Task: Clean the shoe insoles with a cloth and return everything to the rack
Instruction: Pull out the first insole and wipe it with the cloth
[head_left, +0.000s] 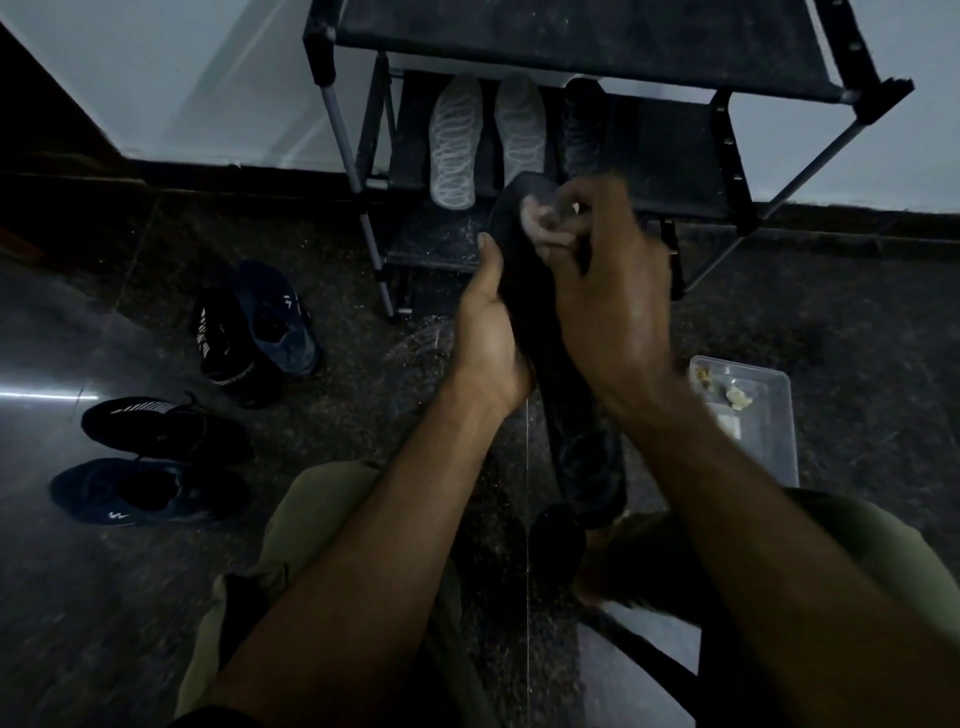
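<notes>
On the floor at the left we see four dark shoes (208, 395), two nearer the rack and two nearer us. Moving right, two pale insoles (453, 140) and one dark one lean on the middle shelf of the rack (727, 156). Our left hand (488, 332) grips the edge of a black insole (524, 291), held up in front of the rack, while our right hand (608, 291) pinches a small pale cloth (545, 223) against its toe end. We judge the wiping step is under way; next comes working the cloth down toward the heel, then setting the insole on the shelf. At the far right a clear tray (774, 415) holds scraps. The right hand is blurred, and the insole's heel possibly merges with a dark thing below.
</notes>
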